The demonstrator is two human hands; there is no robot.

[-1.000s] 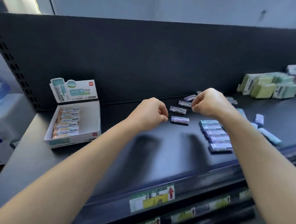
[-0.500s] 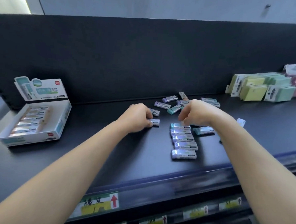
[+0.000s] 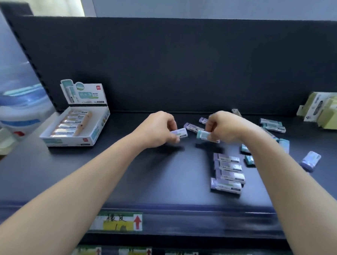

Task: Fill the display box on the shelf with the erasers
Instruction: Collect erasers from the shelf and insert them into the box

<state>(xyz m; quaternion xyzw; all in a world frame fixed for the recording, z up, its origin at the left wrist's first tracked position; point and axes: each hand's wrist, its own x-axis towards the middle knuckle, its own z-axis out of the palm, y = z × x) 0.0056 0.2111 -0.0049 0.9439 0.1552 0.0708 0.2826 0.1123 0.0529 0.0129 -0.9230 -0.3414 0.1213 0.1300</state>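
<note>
A white display box (image 3: 97, 132) with an upright printed flap stands at the left of the dark shelf (image 3: 141, 176), a row of erasers lying along its left side. My left hand (image 3: 155, 129) pinches a purple-sleeved eraser (image 3: 180, 133) just above the shelf. My right hand (image 3: 225, 127) grips a teal-sleeved eraser (image 3: 203, 134) next to it. A neat column of purple erasers (image 3: 228, 173) lies to the lower right. Loose erasers (image 3: 272, 127) are scattered behind and right of my right hand.
Yellow-green packets (image 3: 328, 114) are stacked at the far right against the dark back panel (image 3: 186, 66). A water dispenser (image 3: 14, 107) stands left of the shelf. Price labels (image 3: 119, 221) run along the shelf's front edge.
Both hands have lifted an eraser each off the shelf. The view has swung, so the display box now sits closer to my left hand.
</note>
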